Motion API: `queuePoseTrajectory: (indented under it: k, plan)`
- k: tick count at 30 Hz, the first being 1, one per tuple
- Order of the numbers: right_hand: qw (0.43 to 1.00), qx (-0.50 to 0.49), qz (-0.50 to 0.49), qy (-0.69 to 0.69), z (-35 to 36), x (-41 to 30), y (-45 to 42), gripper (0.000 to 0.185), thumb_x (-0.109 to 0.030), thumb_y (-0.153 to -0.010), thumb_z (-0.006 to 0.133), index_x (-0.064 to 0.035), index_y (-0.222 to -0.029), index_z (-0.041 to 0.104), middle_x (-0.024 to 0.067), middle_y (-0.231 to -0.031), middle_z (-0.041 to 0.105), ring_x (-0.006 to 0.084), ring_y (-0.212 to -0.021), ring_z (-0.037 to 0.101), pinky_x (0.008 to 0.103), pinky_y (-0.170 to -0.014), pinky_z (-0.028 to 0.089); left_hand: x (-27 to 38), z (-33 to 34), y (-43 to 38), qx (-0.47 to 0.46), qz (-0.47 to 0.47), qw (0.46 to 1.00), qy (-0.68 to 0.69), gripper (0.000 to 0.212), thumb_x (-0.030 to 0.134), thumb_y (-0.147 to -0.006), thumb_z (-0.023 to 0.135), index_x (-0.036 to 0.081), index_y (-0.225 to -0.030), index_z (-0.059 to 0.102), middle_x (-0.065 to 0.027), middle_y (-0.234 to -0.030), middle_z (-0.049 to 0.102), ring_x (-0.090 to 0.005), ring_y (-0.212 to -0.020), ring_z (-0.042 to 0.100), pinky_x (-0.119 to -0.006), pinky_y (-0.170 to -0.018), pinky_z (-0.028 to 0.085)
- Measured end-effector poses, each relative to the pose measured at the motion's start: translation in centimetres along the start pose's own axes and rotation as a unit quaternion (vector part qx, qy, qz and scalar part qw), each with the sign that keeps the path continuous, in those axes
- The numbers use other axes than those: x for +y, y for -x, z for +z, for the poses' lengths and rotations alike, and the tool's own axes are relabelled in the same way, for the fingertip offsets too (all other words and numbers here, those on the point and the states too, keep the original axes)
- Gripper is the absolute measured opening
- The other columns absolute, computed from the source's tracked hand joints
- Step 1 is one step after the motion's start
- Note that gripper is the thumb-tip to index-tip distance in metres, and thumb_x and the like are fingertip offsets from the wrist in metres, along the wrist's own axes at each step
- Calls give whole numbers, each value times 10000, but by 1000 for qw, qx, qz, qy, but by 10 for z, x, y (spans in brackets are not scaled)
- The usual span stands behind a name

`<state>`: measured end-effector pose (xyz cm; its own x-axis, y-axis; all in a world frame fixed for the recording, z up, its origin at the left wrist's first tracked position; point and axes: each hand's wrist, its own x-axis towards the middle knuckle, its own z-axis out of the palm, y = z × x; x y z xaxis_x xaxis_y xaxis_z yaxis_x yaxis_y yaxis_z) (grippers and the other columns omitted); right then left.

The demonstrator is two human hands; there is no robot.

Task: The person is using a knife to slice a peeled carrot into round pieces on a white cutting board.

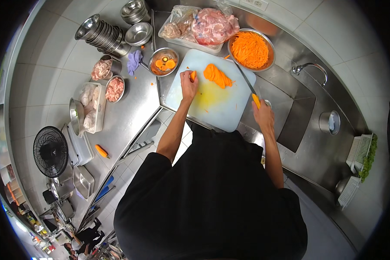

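Note:
My left hand [189,85] holds a small piece of carrot [193,76] above the left part of the white plastic cutting board [227,119]. A fanned pile of thin carrot slices [215,76] lies on the board, right of that hand. My right hand [264,117] grips the yellow handle of a kitchen knife [256,100] at the board's right edge, its blade pointing up and left. Behind the board, a steel bowl holds shredded carrot [249,50]. A smaller steel bowl [165,73] with carrot pieces stands at the board's upper left corner.
A tub [195,45] of bagged raw meat stands behind the board. To the right are a steel sink [294,125] and faucet [310,66]. On the left counter are meat containers [114,88], stacked steel bowls [109,37], a purple cloth [135,61], a whole carrot [102,151] and a black fan [50,151].

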<state>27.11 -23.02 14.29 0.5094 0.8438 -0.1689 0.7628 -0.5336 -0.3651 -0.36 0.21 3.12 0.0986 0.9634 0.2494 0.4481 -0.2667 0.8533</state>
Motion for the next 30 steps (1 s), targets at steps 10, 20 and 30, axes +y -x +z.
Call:
queuePoseTrajectory:
  k: [10,20,30]
  plan:
    - [983,-28,-94,-154,-12,-50,39,344,-308,-1034,593,22,-1130,597,304,-989,704,532,-879,667,593,-759,529,2,10,6,-43,-50,996,56,295,93,-903,780,-7,-1141,638,-134,-1061,609,-206,-751,665,-349,-709,573]
    - [981,-97,-141,-93,42,-118,1,333,-273,-1046,576,57,-1085,556,316,-881,702,514,-814,695,589,-740,558,7,10,15,59,-30,995,73,246,104,-949,745,-26,-1122,629,-148,-1047,621,-232,-805,677,-376,-753,567]
    - [977,-140,-137,-90,61,-120,-1,319,-238,-1029,587,69,-1111,555,322,-952,702,511,-856,700,582,-772,564,9,2,1,-10,-75,996,55,164,71,-954,703,-23,-1040,600,-150,-968,646,-259,-807,666,-385,-742,556]
